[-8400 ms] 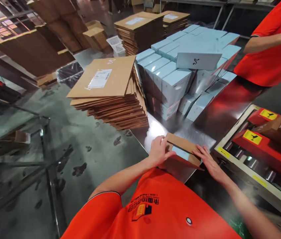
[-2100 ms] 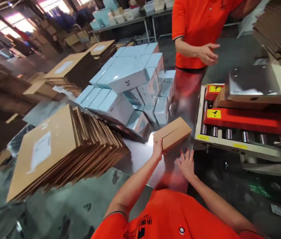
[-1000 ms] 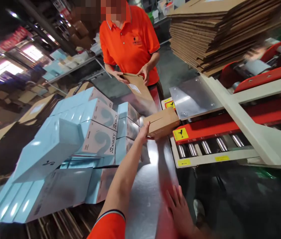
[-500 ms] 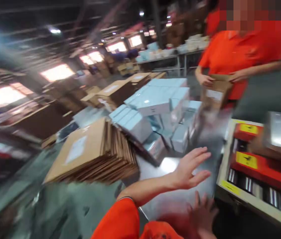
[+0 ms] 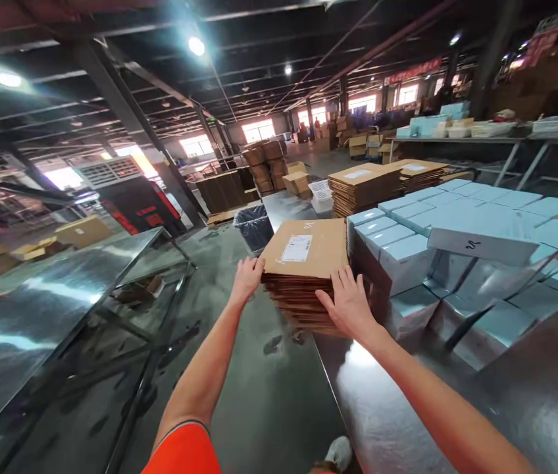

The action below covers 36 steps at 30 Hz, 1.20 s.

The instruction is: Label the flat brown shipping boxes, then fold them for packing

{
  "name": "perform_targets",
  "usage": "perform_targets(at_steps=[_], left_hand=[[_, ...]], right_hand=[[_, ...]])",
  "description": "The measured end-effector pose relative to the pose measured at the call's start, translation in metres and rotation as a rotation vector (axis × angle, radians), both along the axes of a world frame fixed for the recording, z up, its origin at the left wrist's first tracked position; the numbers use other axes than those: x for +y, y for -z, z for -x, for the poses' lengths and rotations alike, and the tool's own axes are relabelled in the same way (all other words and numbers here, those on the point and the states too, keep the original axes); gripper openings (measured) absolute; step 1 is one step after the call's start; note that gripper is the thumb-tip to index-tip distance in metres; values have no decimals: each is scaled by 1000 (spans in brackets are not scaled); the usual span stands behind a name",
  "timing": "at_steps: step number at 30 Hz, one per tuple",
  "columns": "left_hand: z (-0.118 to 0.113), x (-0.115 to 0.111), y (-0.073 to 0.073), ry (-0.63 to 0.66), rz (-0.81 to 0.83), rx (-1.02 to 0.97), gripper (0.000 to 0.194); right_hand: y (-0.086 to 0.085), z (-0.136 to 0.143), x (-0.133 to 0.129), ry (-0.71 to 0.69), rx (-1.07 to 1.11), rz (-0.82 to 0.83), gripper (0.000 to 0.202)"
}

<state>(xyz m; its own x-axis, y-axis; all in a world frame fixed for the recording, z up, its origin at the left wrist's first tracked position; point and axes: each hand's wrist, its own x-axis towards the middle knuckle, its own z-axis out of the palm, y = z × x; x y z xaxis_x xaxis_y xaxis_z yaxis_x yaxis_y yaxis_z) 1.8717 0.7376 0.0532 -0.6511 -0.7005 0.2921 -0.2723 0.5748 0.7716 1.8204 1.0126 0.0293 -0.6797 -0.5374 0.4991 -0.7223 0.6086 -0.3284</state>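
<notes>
Both hands are reaching out to the stack of flat cardboard sheets (image 5: 303,276), brown and corrugated, sitting at the near left corner of the steel counter (image 5: 392,408). The top sheet is carrying a white printed label (image 5: 295,248), its text too small to read. The left hand (image 5: 246,279) is curling its fingers over the stack's left corner at 9 o'clock, a light grip on the top sheets. The right hand (image 5: 348,304) is lying flat and spread against the stack's near right corner at 4 o'clock, fingers open, not clamping anything. At 3 o'clock the pale blue boxes (image 5: 456,243) are crowding just beside the stack, leaving no gap there. At 9 o'clock the stack's edge is overhanging the counter, with open floor (image 5: 239,395) below. A 2nd cardboard stack (image 5: 362,187) is sitting at 12 o'clock, behind. The lower sheets are hiding behind the right hand.
</notes>
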Motion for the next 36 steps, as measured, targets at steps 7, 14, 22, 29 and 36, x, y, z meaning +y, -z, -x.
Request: perform_targets(at_steps=[7,14,22,29,36], left_hand=[[-82,86,-9,202,-602,986,44],[-144,180,15,771,-533,956,25],[-126,244,75,911,-896,430,37],[-77,284,137,794,-868,231,59],[-106,253,145,1167,-481,-153,32]], right_hand=[[-25,-52,88,-81,-86,221,63],[-136,-49,185,-116,59,798,71],[-9,-89,259,291,-278,770,85],[121,-152,254,346,-519,538,117],[141,-149,243,475,-300,387,106]])
